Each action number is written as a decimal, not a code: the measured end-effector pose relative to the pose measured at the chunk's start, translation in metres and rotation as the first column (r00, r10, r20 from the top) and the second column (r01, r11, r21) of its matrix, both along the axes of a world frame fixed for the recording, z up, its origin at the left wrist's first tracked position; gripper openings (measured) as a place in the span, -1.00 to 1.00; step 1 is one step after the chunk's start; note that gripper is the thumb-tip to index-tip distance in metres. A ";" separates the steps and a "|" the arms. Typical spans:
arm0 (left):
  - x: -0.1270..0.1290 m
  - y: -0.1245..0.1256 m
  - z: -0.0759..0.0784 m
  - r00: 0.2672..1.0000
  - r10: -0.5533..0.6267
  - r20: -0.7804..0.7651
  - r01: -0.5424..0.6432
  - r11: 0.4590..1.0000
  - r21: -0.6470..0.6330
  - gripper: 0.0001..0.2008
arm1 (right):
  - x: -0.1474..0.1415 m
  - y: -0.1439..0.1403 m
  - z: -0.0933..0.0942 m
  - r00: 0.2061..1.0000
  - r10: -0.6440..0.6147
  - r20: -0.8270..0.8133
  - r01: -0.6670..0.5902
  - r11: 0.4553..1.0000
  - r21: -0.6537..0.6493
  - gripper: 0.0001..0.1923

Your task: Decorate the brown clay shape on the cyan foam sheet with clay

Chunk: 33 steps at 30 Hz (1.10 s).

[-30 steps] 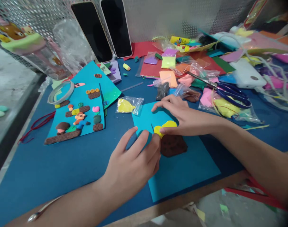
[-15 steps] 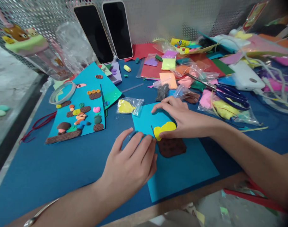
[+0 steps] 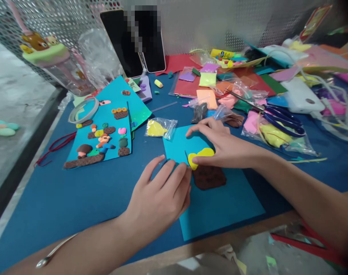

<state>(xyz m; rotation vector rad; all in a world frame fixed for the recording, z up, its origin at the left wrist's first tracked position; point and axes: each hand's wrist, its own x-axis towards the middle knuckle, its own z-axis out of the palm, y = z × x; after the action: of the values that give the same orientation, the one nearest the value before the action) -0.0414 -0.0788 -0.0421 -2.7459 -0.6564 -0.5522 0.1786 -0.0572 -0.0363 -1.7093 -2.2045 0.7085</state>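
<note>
The yellow clay piece (image 3: 201,156) sits on the turquoise paper sheet (image 3: 219,202), its lower edge touching the top of the brown clay slab (image 3: 208,177). The right hand (image 3: 224,147) lies flat over the far side of the yellow piece, fingers loosely spread, thumb against its lower edge, gripping nothing. The left hand (image 3: 159,196) rests on the near-left corner of the sheet, fingers narrowed together, its fingertips right at the left tip of the yellow piece beside a thin dark sliver I cannot identify.

The risk I see is in the softness of the clay: too much press from the right thumb could flatten or smear the yellow shape into the brown slab, and a nudge from the left fingertips could tear its thin tip. The sheet itself lies loose on the blue table mat (image 3: 76,198), so if either hand drags, it could slide toward the bag of yellow clay (image 3: 159,128) just beyond its far-left corner.

Compared with a second ago, the left fingers have pulled back off the yellow piece to its edge, and the whole view has shifted rightward; the right hand has barely moved.
</note>
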 end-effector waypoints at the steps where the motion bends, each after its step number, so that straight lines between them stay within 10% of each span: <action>1: 0.000 0.000 0.000 1.000 -0.003 0.003 0.003 1.000 0.002 -0.76 | 0.000 0.000 0.000 1.000 -0.006 0.001 0.006 1.000 0.000 -0.46; 33: 0.002 0.004 -0.004 0.999 -0.044 -0.023 0.040 0.988 -0.150 -0.53 | 0.007 0.006 -0.013 0.999 -0.001 -0.050 0.008 0.992 0.128 -0.48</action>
<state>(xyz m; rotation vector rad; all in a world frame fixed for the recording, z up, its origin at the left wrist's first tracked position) -0.0397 -0.0748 -0.0458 -2.9073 -0.6598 -0.4933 0.1861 -0.0508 -0.0489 -1.6165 -2.1622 0.5876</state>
